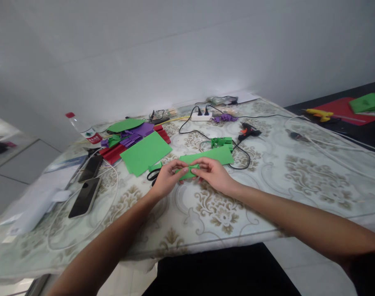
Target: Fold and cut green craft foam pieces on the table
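Observation:
Between both hands is a small piece of green paper [187,175], pinched by the thumbs and fingers. My left hand [168,177] grips its left part and my right hand [214,176] its right part. Just beyond the fingers lies a long green paper strip [220,156], with cut green paper pieces [222,142] behind it. Black-handled scissors [153,174] rest beside my left hand, partly hidden. Larger green sheets [147,153] lie to the left of the hands.
A glue gun [248,130] with its cord lies right of centre, near a white power strip [201,116]. Two phones [86,197] and a white cable are at left, near a bottle [87,130]. A yellow glue gun [321,114] is on the dark surface at right.

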The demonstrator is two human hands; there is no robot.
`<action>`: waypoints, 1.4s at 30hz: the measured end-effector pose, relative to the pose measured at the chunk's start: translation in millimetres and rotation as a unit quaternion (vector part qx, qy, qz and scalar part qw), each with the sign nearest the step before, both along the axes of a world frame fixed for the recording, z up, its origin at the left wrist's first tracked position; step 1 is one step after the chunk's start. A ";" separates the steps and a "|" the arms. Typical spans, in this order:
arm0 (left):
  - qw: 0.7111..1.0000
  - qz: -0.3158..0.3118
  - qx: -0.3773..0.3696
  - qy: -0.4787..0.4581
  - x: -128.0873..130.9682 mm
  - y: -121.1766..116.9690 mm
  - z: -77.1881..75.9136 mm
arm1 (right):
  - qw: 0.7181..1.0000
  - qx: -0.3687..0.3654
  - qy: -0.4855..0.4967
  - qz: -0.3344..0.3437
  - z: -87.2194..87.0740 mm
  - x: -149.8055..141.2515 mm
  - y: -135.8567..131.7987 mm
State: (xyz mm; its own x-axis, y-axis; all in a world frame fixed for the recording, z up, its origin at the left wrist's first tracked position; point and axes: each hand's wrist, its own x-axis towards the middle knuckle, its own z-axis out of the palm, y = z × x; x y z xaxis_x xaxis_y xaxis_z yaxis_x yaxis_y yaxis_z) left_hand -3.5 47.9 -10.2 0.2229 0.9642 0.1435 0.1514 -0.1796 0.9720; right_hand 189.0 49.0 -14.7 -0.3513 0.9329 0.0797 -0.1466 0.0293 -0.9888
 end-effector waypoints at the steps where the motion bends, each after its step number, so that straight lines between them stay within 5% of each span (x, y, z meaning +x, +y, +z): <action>1: 1.000 -0.002 -0.006 0.000 0.3 -0.2 0.1 | 1.000 0.002 0.002 0.004 -0.7 -0.1 0.1; 42: 0.998 -0.013 0.026 0.048 -3.4 0.2 -2.8 | 0.999 0.034 -0.028 -0.013 -4.3 1.9 1.5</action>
State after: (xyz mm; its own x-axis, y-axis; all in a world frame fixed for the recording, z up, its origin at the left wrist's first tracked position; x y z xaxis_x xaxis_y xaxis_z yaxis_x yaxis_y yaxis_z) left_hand -7.0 48.0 -12.9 0.2627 0.9499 0.1692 0.2377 -0.2336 0.9428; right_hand 191.0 50.5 -19.1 -0.3332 0.9347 0.1235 -0.0897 0.0989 -0.9910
